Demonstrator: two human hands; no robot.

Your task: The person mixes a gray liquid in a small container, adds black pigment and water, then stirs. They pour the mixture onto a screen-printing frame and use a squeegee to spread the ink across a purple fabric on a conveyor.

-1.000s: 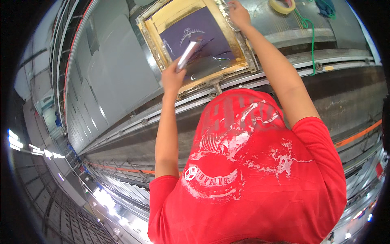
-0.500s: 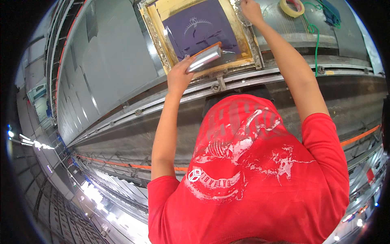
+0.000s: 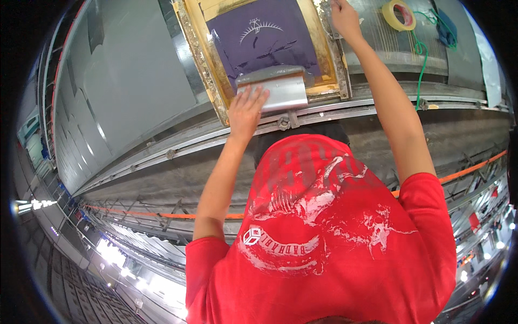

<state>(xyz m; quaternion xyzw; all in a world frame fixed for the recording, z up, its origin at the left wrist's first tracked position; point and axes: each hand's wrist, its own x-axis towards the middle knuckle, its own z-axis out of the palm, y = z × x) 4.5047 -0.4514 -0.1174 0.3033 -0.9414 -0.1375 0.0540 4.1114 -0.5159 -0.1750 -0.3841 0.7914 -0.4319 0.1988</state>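
A screen printing frame (image 3: 341, 73) with worn, yellow-taped edges lies on the metal table, its purple mesh (image 3: 259, 35) bearing a pale curved design. Across the mesh's near end rests a squeegee (image 3: 285, 94) with a silver metal handle; grey ink (image 3: 275, 71) is gathered along its far side. My left hand (image 3: 247, 110) grips the squeegee's left end, fingers laid over the handle and thumb hidden. At the frame's far right edge, my right hand (image 3: 346, 22) is closed on the frame's side bar, its fingertips partly cut off by the picture's top.
Right of the frame lies a roll of yellowish tape (image 3: 398, 15), beside a green cord (image 3: 422, 65) and a blue cloth-like bundle (image 3: 445, 29). A metal rail (image 3: 372, 106) runs along the table's near edge. Grey sheeting (image 3: 129, 59) covers the table on the left.
My left hand has drawn the squeegee nearer and turned it from a slant to nearly level at the mesh's near end. My right hand stays at the frame's side.
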